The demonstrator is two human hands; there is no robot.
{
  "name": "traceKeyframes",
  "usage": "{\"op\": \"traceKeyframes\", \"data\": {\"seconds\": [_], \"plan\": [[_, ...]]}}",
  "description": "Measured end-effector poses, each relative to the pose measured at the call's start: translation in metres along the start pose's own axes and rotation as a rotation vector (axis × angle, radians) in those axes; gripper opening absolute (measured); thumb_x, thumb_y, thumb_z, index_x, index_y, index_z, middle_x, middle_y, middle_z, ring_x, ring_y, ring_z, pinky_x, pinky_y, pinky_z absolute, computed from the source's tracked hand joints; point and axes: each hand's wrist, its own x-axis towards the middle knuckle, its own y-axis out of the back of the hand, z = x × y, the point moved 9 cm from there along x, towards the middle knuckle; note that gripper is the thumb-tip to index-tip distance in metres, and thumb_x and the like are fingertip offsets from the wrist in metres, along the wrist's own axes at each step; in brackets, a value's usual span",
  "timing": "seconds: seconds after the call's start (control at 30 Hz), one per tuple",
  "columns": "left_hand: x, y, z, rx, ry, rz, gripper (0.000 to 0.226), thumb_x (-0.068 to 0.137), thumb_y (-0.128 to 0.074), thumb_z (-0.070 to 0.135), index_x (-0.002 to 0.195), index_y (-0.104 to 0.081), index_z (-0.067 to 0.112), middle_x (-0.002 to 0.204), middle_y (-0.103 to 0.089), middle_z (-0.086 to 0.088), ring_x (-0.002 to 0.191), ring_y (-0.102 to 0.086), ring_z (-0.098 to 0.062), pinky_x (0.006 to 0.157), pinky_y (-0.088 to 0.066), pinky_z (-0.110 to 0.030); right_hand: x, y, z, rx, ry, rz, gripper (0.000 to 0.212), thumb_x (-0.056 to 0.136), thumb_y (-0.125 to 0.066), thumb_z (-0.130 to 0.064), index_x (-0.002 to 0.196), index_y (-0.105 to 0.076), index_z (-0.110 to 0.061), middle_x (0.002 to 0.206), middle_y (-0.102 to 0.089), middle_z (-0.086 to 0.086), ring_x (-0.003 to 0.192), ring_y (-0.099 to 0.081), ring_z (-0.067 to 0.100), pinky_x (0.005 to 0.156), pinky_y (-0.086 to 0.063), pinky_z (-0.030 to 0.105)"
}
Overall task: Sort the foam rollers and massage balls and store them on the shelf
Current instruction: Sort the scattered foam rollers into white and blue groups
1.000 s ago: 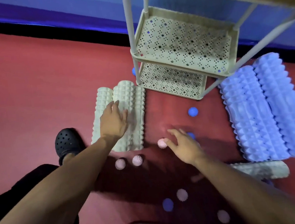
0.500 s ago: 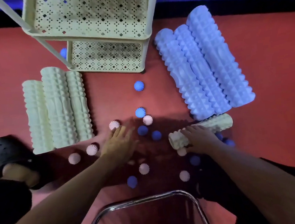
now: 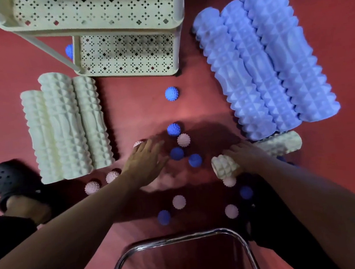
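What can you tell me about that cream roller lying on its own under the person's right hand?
The cream roller is a short, knobbly cylinder that looks like foam, lying flat on the red floor. The right hand rests over its near half, fingers curled on it. Its far end pokes out beside the blue rollers. A pink ball sits right by its near end.

A single head-worn wide-angle camera looks almost straight down at the red floor (image 3: 137,107). The cream perforated metal shelf (image 3: 126,55) occupies the upper frame edge; both forearms enter from the lower edge, below the shelf. Range is close, about arm's reach. No second view exists.
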Motion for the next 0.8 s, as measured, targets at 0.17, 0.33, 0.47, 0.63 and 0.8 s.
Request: {"op": "traceKeyframes", "data": {"seconds": [0.17,0.33,0.47,0.63,0.8], "plan": [[-0.01,0.003,-0.011,-0.14,0.119,-0.014,0.073,0.092,-0.03,0.063,0.14,-0.05,0.011,0.141,-0.052,-0.012,0.124,-0.055,-0.036,0.101,-0.048,-0.048,-0.014,0.021,-0.008,-0.015,-0.022,0.037,0.096,0.078,-0.059,-0.076,0.155,-0.023,-0.032,0.14,-0.045,0.006,0.122,-0.051,0.031,0.112,-0.032,0.046],[-0.023,0.037,-0.008,-0.178,0.136,-0.001,0.08,0.091,-0.027,0.068,0.144,-0.047,0.011,0.147,-0.047,-0.014,0.126,-0.053,-0.036,0.104,-0.045,-0.045,-0.049,0.096,-0.021,0.189,-0.1,0.199,0.094,0.073,-0.047,-0.085,0.152,-0.024,-0.039,0.141,-0.041,0.006,0.129,-0.042,0.035,0.109,-0.033,0.047],[-0.035,0.083,-0.004,-0.329,0.193,-0.015,0.086,0.086,-0.024,0.077,0.151,-0.037,0.023,0.153,-0.038,-0.003,0.138,-0.041,-0.025,0.116,-0.033,-0.04,-0.073,0.174,-0.05,0.521,-0.14,0.392,0.087,0.075,-0.059,-0.078,0.148,-0.029,-0.041,0.14,-0.046,0.004,0.13,-0.045,0.031,0.109,-0.037,0.045],[-0.07,0.142,-0.002,-0.934,0.268,0.086,0.063,0.088,-0.065,0.058,0.143,-0.051,0.031,0.136,-0.054,0.011,0.125,-0.052,-0.008,0.103,-0.036,-0.021,-0.084,0.255,-0.122,1.159,0.081,0.614,0.05,0.084,-0.071,-0.061,0.112,-0.066,-0.019,0.103,-0.075,0.001,0.098,-0.072,0.022,0.089,-0.056,0.045],[-0.111,0.155,-0.025,-1.181,0.304,0.091,0.073,0.072,-0.08,0.065,0.133,-0.052,0.038,0.124,-0.066,0.017,0.115,-0.062,-0.002,0.102,-0.05,-0.031,-0.072,0.286,-0.198,1.48,0.02,0.658,0.079,0.072,-0.064,-0.083,0.124,-0.06,-0.023,0.112,-0.072,-0.003,0.105,-0.069,0.016,0.098,-0.053,0.044]]}}
